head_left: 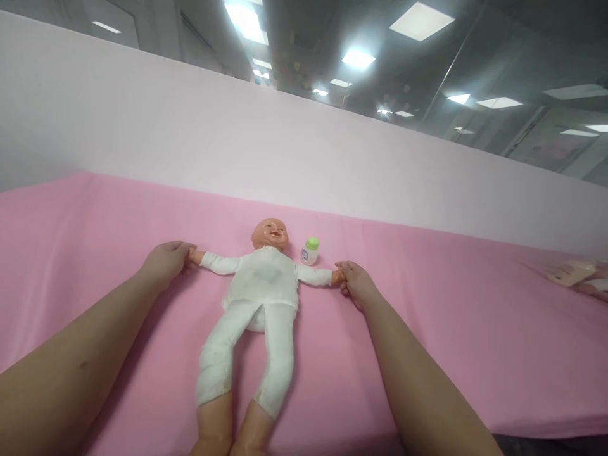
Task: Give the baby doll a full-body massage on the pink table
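A baby doll with a white cloth body and hard plastic head, hands and lower legs lies on its back, its arms stretched out sideways. My left hand is closed around the doll's hand on the left side of the view. On the other side, my right hand grips the doll's other hand between thumb and fingers. Both doll hands are mostly covered by my fingers. Just above the doll's arm on the right stands a small clear bottle with a green cap and a printed label. The doll's feet are cut off by the lower edge.
Pink cloth covers the table, whose front edge shows at lower right. A low white wall runs along the back, with dark reflective glass above it. Skin-toned items, partly cut off, lie at the far right.
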A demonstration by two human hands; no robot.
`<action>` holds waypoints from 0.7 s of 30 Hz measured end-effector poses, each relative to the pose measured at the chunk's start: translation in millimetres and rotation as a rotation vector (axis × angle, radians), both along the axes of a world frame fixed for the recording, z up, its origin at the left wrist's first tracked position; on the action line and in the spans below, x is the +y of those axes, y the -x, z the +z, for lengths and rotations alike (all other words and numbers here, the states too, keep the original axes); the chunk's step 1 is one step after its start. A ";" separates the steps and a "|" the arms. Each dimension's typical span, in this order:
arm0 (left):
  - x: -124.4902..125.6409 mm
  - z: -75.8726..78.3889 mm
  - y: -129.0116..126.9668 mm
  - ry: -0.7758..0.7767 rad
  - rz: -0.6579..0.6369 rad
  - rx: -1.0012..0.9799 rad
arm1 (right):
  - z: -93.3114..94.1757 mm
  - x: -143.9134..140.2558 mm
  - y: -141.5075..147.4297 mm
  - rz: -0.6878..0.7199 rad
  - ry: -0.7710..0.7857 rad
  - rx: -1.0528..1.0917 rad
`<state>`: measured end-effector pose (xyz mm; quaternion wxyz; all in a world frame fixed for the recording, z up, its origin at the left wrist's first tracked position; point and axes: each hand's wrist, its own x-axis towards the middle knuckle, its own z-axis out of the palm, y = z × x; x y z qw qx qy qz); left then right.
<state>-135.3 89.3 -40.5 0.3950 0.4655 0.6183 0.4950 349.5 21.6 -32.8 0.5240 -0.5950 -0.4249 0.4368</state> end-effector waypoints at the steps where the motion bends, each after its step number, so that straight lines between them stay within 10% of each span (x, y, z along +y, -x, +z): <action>1: -0.4 1.1 -0.9 0.012 0.007 -0.021 | -0.2 0.2 -0.7 0.001 0.001 0.013; 10: -1.2 3.2 -4.1 0.019 0.000 -0.189 | 7.6 -7.4 -6.7 0.132 0.014 0.188; 21: -11.2 12.1 -8.4 -0.030 0.017 0.083 | 7.8 -6.0 -0.8 0.169 -0.005 0.034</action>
